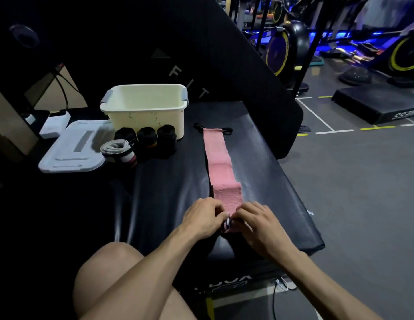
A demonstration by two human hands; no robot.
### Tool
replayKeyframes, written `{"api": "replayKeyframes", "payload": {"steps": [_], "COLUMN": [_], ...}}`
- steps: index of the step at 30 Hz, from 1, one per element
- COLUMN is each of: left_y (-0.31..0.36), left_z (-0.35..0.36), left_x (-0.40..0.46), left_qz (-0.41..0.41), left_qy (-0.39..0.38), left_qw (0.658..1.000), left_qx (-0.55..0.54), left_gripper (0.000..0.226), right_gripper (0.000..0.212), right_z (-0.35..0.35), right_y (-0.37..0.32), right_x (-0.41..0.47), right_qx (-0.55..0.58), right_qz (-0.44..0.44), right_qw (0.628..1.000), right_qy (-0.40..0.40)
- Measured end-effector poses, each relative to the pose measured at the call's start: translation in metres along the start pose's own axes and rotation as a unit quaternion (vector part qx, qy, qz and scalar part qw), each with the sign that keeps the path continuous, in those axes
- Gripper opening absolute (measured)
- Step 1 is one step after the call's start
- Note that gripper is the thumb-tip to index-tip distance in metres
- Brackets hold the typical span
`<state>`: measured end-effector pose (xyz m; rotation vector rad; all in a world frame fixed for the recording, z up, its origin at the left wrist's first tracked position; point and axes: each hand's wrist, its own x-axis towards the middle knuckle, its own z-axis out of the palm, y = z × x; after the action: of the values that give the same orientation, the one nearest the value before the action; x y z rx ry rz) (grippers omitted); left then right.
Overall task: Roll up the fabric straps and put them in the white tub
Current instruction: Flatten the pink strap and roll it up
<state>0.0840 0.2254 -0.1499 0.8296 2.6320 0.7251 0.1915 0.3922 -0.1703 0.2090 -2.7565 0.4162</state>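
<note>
A long pink fabric strap lies stretched out along the black padded box, its far end with black loops near the white tub. My left hand and my right hand both pinch the strap's near end, where a small roll has formed between the fingers. In front of the tub stand three black rolled straps, with a grey, white and red roll to their left. The tub looks empty from here.
The tub's white lid lies flat left of the rolls, beside a small white box. A tall black panel stands behind the tub. My bare knee is at the lower left. Exercise bikes and a black step platform stand on the grey floor at right.
</note>
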Motion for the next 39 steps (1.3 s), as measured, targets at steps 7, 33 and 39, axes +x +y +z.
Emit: {"api": "replayKeyframes", "payload": {"steps": [7,33,39], "left_y": [0.001,-0.002,-0.020], "left_z": [-0.005,-0.020,-0.012], "left_x": [0.004,0.039,0.071], "left_qz": [-0.017,0.075,-0.077], "left_qy": [-0.025,0.037,0.093], "left_qw": [0.999,0.996,0.992], "left_qx": [-0.036,0.018,-0.036], "left_gripper": [0.022,0.036,0.068], "right_gripper": [0.031,0.022,0.033], "right_z": [0.009,-0.008,0.001], "right_y": [0.007,0.007,0.004], "right_x": [-0.007,-0.007,-0.013], "right_qx": [-0.061,0.130,0.174], "right_qz": [-0.042,-0.029,0.021], "right_qw": [0.997,0.990,0.983], "right_qy": [0.037,-0.056,-0.048]}}
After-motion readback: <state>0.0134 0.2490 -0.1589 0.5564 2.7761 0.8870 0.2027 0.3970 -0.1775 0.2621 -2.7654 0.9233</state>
